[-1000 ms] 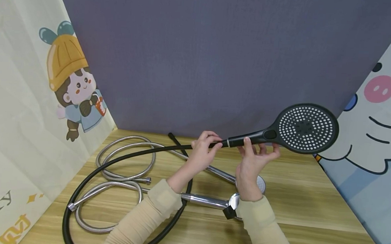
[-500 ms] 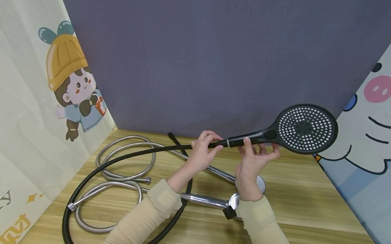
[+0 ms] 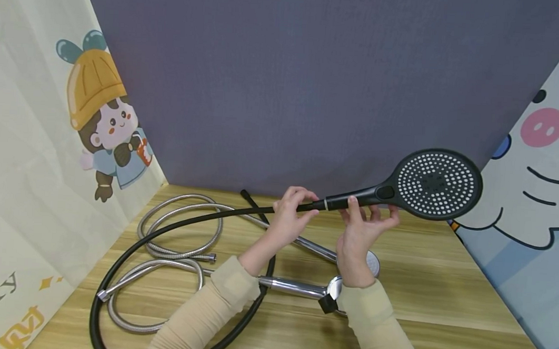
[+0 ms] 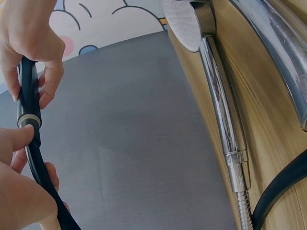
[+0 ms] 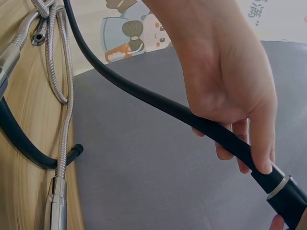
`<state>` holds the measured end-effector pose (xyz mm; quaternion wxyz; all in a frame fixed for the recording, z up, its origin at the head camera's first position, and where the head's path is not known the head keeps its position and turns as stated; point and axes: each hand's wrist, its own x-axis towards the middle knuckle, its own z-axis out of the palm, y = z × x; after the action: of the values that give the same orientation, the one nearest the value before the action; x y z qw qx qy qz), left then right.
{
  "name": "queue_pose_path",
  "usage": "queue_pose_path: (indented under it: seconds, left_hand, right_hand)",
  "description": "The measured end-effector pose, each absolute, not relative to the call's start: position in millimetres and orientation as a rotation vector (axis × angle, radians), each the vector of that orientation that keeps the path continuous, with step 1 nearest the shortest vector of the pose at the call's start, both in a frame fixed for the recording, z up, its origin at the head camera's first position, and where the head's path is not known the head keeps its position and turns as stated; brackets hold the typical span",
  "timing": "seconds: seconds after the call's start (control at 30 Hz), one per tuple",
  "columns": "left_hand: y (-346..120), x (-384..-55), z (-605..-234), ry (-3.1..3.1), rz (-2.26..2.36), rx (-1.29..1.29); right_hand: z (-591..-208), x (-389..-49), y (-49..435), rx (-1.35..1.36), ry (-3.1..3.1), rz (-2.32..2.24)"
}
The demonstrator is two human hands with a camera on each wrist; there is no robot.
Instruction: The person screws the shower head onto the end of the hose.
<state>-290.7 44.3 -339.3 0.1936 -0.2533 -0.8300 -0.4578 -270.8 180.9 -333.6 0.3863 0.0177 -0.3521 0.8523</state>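
Note:
A black shower head (image 3: 439, 183), its perforated face toward the head camera, is held up over the table's back part. My right hand (image 3: 358, 244) grips its handle from below, thumb in front and fingers behind. A black hose (image 3: 187, 220) meets the handle's end at a pale ring. My left hand (image 3: 290, 217) pinches the hose's end piece just beside that ring, as the left wrist view shows with the thumb (image 4: 23, 136) on the hose end. Only fingertips of the right hand (image 5: 277, 223) show at the edge of the right wrist view.
Two chrome hand showers (image 3: 297, 287) (image 3: 315, 247) with coiled metal hoses (image 3: 180, 253) lie on the wooden table (image 3: 444, 288). The black hose loops over the table's left side, its free end (image 5: 78, 149) near the back. A grey panel (image 3: 288, 90) stands behind.
The shower head has shifted very slightly left, and the left fingertips have moved a little on the hose end. Both hands keep their hold; the things on the table stay put.

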Motion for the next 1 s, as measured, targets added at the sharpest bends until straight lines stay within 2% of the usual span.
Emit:
queue_pose_path:
  seconds: [1.0]
  left_hand:
    - [44.0, -289.6, -337.8, -2.372, -1.255, -0.738]
  right_hand:
    - [-333.5, -269.7, 182.4, 0.046, -0.885, 2.181]
